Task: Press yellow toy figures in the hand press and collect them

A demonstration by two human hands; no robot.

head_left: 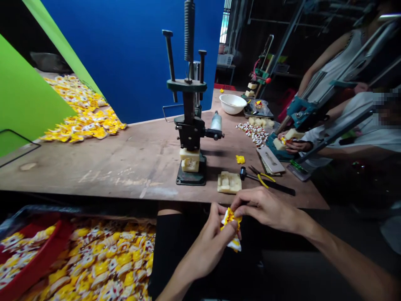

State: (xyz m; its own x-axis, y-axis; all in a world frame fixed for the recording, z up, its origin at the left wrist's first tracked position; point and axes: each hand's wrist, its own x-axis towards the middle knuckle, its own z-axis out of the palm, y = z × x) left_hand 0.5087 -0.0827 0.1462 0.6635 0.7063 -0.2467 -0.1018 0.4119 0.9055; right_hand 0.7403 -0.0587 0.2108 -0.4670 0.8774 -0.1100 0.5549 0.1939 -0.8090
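Above my lap, just off the table's front edge, my left hand [213,240] grips a small yellow and white piece [231,221] between thumb and fingers. My right hand [261,207] pinches the upper right side of that same piece, its fingertips close to my left ones. Behind the hands a cream block with hollows [229,183] lies on the table. To its left stands a dark hand press [190,129], with cream blocks [189,161] stacked under its head.
A hammer [267,184], yellow-handled pliers [266,180] and a yellow piece [240,159] lie right of the press. Many pieces [109,259] fill the lower left; others heap [84,125] on the table [125,167]. Another person's hand [297,146] works at a press at right.
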